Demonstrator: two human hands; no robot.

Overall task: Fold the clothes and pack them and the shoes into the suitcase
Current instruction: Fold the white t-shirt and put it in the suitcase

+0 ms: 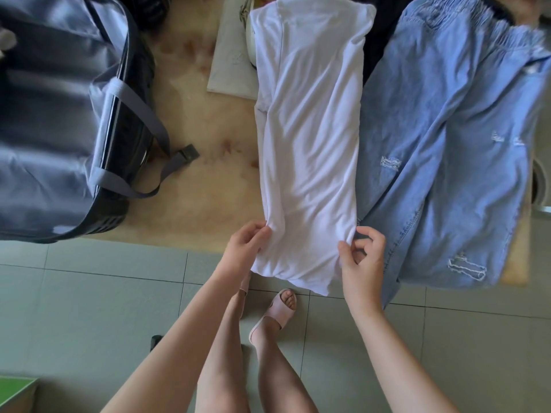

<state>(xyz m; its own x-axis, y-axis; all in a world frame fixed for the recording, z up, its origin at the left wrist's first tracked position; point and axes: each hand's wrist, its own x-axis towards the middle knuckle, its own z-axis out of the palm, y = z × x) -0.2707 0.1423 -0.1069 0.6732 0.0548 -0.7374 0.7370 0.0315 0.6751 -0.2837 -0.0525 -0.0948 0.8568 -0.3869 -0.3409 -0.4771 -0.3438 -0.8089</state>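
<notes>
Shirt (310,129), folded into a long strip, was laid on the table (193,186) between suitcase (53,114) and jeans (447,144). Its near end, hung over the edge, was pinched at either corner by the curled fingers of the left hand (243,248) and the right hand (362,257).

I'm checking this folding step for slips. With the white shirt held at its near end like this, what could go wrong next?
1. The left hand and right hand pinch only the side edges of the white shirt, whose near end hangs off the table. Lifting it may let the lengthwise folds fall open.
2. The jeans overhang the table edge right beside the right hand, so swinging the shirt could drag them to the floor.
</notes>
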